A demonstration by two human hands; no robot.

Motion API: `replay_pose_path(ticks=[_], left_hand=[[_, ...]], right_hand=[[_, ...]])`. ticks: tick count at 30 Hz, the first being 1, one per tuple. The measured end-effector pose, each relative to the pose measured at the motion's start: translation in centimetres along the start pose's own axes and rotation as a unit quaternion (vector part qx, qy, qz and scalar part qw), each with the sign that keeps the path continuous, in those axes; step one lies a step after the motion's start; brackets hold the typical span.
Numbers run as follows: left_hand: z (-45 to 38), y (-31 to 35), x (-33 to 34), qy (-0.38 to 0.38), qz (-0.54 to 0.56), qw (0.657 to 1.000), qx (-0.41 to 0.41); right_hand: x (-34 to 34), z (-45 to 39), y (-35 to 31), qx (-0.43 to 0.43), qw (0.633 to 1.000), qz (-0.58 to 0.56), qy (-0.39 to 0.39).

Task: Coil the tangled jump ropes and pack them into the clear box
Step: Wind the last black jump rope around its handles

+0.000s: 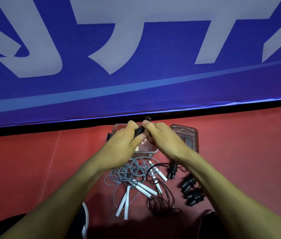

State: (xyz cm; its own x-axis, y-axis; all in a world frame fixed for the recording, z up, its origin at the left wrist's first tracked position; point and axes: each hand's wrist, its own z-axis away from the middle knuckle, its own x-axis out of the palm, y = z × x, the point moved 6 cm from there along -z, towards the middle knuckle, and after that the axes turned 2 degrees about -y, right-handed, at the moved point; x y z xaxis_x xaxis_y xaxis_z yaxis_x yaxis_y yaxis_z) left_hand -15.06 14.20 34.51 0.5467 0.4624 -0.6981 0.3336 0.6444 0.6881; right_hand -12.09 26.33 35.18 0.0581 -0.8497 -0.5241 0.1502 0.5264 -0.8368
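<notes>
- The left hand (125, 141) and the right hand (160, 138) meet above the clear box (149, 150), both with fingers curled around one black jump-rope bundle (139, 131); a dark rounded end (147, 118) of it pokes up just behind the right thumb.
- The clear box stands on the red floor (32, 161), close to the foot of the blue banner (136, 94); the hands cover most of its opening, so what lies inside cannot be told.
- Its lid (187, 137) lies flat on the floor, just to the right of the box.
- Nearer the person, a tangle of grey rope (131, 169) with white handles (146, 188) sprawls on the floor, loops overlapping.
- A thin dark rope (160, 202) lies looped beside and partly across the grey one.
- To the right, three black ropes, already coiled around their handles, lie in a row: one (171, 171) beside the right wrist, two more (189, 184) and (195, 197) along the forearm.
- The banner carries large pale letters (205, 40), cut off by the frame and not readable as a word; a lighter blue stripe (101, 88) runs beneath them.
- No brand or label can be read on the box, lid or handles.
</notes>
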Motion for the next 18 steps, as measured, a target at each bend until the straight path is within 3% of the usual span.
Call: replay_pose_path(ticks=[11, 15, 18], left_hand=[[-0.1, 0.3, -1.1, 0.029, 0.061, 0.996, 0.062], [0.1, 0.2, -1.1, 0.102, -0.1, 0.988, 0.058], [0.0, -0.2, -0.6, 0.104, -0.186, 0.976, 0.048]], right_hand=[[-0.3, 0.1, 0.0, -0.062, 0.989, 0.131, 0.019], [-0.6, 0.0, 0.2, -0.046, 0.986, 0.147, 0.057], [0.3, 0.0, 0.5, -0.006, 0.994, 0.105, 0.042]])
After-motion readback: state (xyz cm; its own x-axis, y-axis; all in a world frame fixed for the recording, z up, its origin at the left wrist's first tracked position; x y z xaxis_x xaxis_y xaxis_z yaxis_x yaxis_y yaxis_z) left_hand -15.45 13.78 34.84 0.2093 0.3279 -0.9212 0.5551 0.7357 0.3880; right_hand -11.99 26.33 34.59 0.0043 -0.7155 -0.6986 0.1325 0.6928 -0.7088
